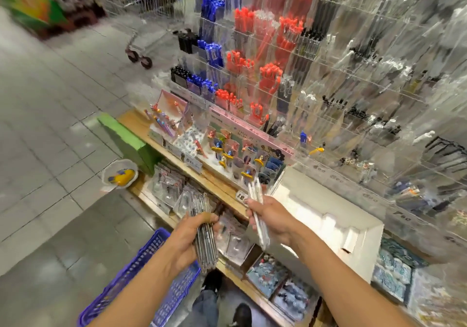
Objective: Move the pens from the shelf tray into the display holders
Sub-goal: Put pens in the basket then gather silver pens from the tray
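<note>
My left hand (188, 235) grips a bundle of dark, clear-bodied pens (203, 228), held upright in front of the lower shelf. In my right hand (271, 216) is a smaller bunch of white pens (256, 207), tips pointing up toward the shelf. A white shelf tray (328, 215) sits on the wooden shelf just right of my right hand. Behind it rises a wall of clear acrylic display holders (336, 78) with blue, red and black pens standing in them. The whole frame is blurred by motion.
A purple plastic basket (141, 278) stands on the floor at my lower left. A wire shopping cart (141, 23) is parked farther down the aisle. Character pens on a card display (242, 154), packaged items and notebooks (275, 286) fill the wooden shelf. A white bowl (120, 173) lies beside a green box.
</note>
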